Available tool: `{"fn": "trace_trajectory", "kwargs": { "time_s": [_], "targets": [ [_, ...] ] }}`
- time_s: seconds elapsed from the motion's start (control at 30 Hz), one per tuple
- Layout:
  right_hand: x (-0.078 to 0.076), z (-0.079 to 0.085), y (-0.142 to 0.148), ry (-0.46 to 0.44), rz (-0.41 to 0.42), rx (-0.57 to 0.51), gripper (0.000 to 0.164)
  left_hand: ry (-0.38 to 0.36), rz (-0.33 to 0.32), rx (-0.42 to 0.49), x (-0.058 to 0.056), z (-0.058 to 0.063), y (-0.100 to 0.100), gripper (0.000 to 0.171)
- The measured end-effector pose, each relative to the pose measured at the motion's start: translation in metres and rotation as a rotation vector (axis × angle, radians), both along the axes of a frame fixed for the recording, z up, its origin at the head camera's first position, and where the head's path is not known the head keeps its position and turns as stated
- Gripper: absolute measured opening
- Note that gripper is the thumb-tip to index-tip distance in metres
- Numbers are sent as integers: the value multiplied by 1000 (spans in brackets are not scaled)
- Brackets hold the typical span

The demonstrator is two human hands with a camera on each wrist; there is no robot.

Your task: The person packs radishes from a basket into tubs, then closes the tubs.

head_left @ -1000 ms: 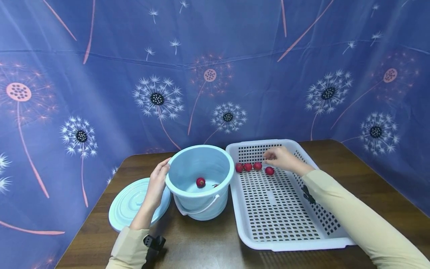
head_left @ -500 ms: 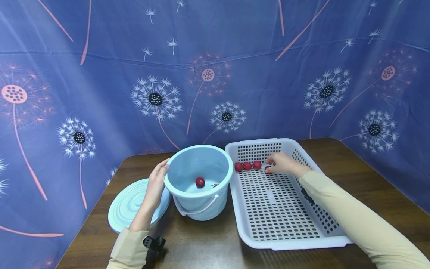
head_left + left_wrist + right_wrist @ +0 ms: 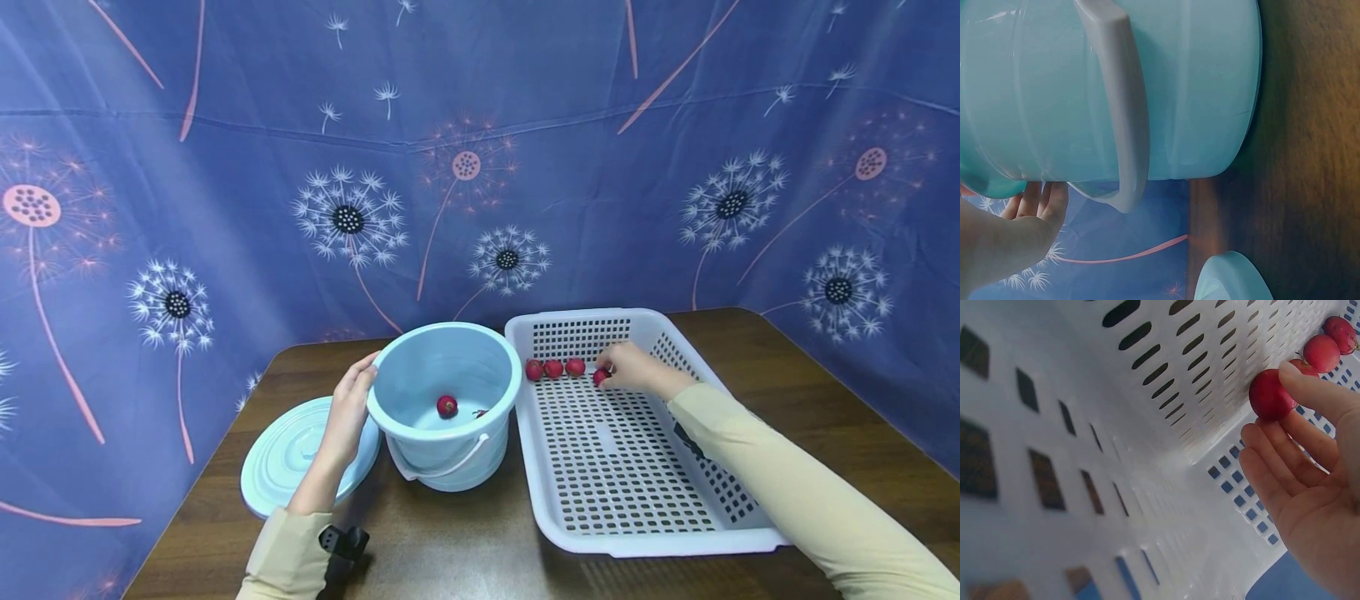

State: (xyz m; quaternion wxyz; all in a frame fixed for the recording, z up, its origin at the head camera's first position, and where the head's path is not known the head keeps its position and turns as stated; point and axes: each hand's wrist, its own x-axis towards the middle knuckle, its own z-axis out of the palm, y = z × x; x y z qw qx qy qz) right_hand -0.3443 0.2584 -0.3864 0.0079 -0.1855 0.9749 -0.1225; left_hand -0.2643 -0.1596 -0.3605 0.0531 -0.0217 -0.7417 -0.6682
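In the head view my left hand (image 3: 351,404) holds the light blue bucket (image 3: 446,458) at the left of its rim. The left wrist view shows fingers (image 3: 1034,201) against the bucket's outer wall below the rim. My right hand (image 3: 637,367) is inside the white perforated basket (image 3: 622,546). Its thumb and index finger pinch a red radish (image 3: 1270,395), while the other fingers are loosely bent. To its left, several more radishes (image 3: 553,369) lie in a row on the basket floor. One radish (image 3: 447,407) lies inside the bucket, with another mostly hidden behind the front rim.
A light blue lid (image 3: 281,454) lies on the brown wooden table (image 3: 450,550) left of the bucket, partly behind my left forearm. The bucket's handle (image 3: 450,471) hangs down in front. Behind the table hangs a blue dandelion-print cloth (image 3: 585,183).
My right hand has come down from above the basket floor onto the rightmost radish and now pinches it. The left hand and bucket have stayed in place.
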Motion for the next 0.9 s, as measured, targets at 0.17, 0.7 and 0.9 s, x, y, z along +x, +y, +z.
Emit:
{"fn": "trace_trajectory", "kwargs": {
  "time_s": [0.17,0.7,0.9],
  "targets": [
    [2,2,-6,-49,-50,10,34,0,0,4,0,0,0,46],
    [4,-3,-13,-27,-18,26,30,1,5,0,1,0,0,46],
    [5,3,-14,-28,-25,9,29,7,11,18,-1,0,0,44]
  ]
}}
